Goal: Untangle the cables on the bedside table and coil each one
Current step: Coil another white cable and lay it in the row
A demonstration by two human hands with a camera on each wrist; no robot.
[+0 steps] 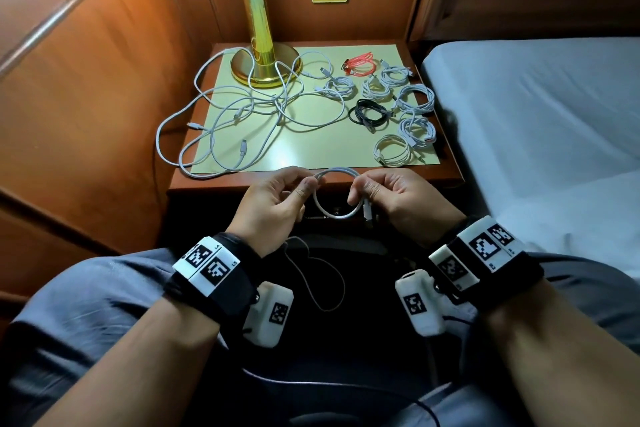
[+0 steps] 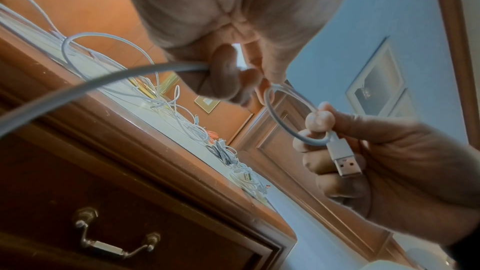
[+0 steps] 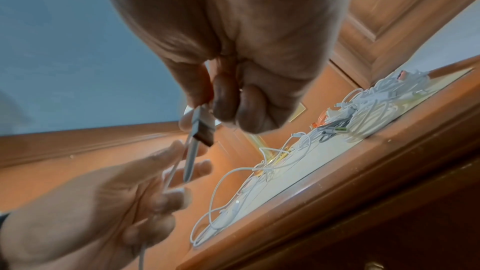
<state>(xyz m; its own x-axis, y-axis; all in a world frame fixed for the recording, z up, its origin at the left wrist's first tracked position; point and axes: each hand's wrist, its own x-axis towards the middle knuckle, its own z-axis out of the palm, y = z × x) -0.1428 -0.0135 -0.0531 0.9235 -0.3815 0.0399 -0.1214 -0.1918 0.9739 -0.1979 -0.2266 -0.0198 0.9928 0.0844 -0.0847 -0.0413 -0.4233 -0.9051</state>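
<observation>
1. A white cable (image 1: 334, 191) forms one loop at lower centre of the head view, in front of the tabletop (image 1: 311, 146).
2. Left hand (image 1: 273, 204) pinches the loop's left side; right hand (image 1: 398, 199) grips its right side (USB plug (image 2: 344, 158) hanging below).
3. Tangled white cables (image 1: 249, 107) lie upper left, coiled bundles (image 1: 398, 104) upper right.

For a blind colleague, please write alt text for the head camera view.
Both hands, left hand and right hand, hold a white cable in a loop before a bedside table. Coiled cables lie right, a tangle left.
</observation>
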